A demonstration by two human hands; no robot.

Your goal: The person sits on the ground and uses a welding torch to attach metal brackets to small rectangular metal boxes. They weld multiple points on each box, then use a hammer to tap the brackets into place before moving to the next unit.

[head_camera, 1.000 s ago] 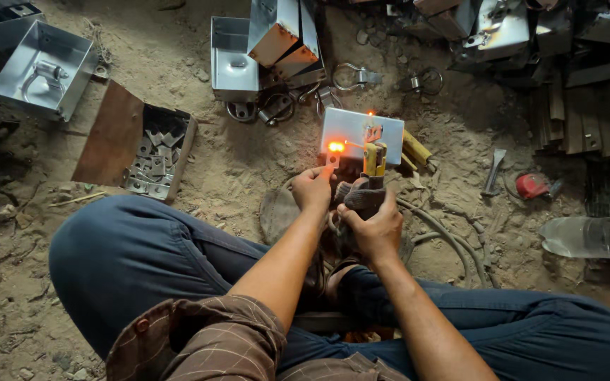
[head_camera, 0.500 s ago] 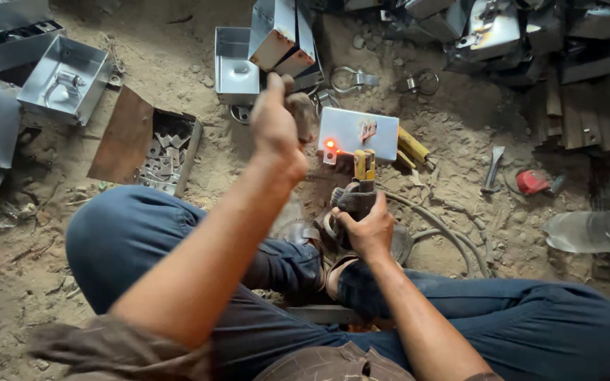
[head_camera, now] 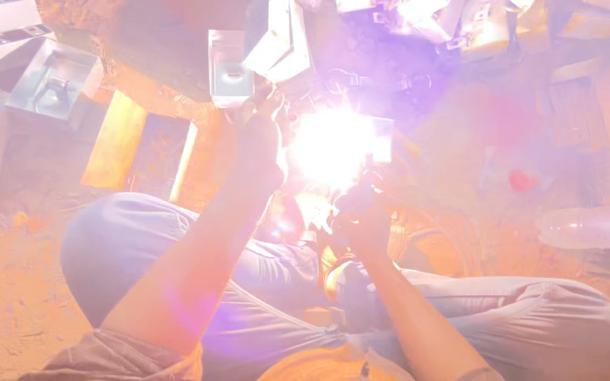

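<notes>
Head camera, what do the hands show?

— Glare washes out most of it. The left hand is raised in front of the flash, its back to the lens; the fingers look loosely curled, but I cannot tell whether it grasps anything.

— And the right hand?

— The right hand sits lower, just under the white flash, clenched around a dark handle that points up into the light. The handle itself is mostly lost in the glare.

— Where is the flash?

— On the sandy ground between the knees and the metal boxes, at the near edge of a pale metal plate, just beside the left hand.

— What else lies around?

— An open metal box stands just behind the left hand, another open box far left, and a flat tray near the left knee. A small red thing lies to the right, with a clear bottle at the right edge. Blue trouser legs are crossed below.
</notes>
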